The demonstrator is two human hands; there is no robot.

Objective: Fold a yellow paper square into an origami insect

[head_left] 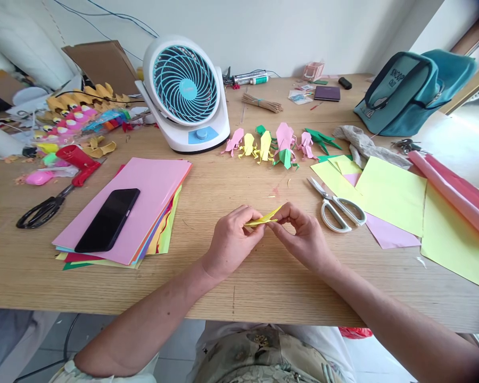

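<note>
Between my two hands, just above the table's front part, is a small piece of folded yellow paper [265, 217], slim and pointed. My left hand [236, 236] pinches its left end between thumb and fingers. On the other end, my right hand [301, 234] closes thumb and forefinger at the paper's tip. Fingers cover part of the folds. Beyond the hands stands a row of folded paper figures [265, 144] in pink, yellow and green. White-handled scissors [337, 205] lie partly open to the right of my right hand.
Left, a black phone [108, 219] rests on a stack of coloured paper [159, 175], beside black-handled scissors [43, 210]. Behind stand a white fan [223, 117] and a teal bag [403, 96]. Yellow sheets [391, 194] and rolled pink paper [455, 194] lie right. Sticks [262, 102] are bundled behind.
</note>
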